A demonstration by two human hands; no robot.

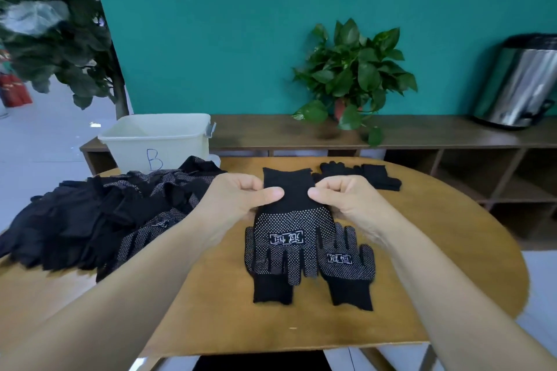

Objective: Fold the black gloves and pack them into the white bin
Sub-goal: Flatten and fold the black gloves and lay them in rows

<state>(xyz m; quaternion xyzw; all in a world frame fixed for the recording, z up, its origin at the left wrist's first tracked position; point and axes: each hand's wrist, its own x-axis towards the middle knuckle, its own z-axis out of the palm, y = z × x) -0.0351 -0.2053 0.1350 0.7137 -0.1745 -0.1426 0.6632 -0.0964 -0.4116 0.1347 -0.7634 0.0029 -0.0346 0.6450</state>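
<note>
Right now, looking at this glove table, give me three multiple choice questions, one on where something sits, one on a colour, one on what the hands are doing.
1. Where is the heap of unfolded gloves?
A. On the table's left side
B. Inside the bin
C. On the shelf

2. What colour is the wall?
A. Yellow
B. Teal
C. White

3. How is the glove with its cuff up held?
A. Lying untouched
B. By one hand only
C. Pinched by the left hand and the right hand

Key: 1 A, it lies in front of the white bin; 2 B, teal fills the background; 3 C, both thumbs press its cuff.
</note>
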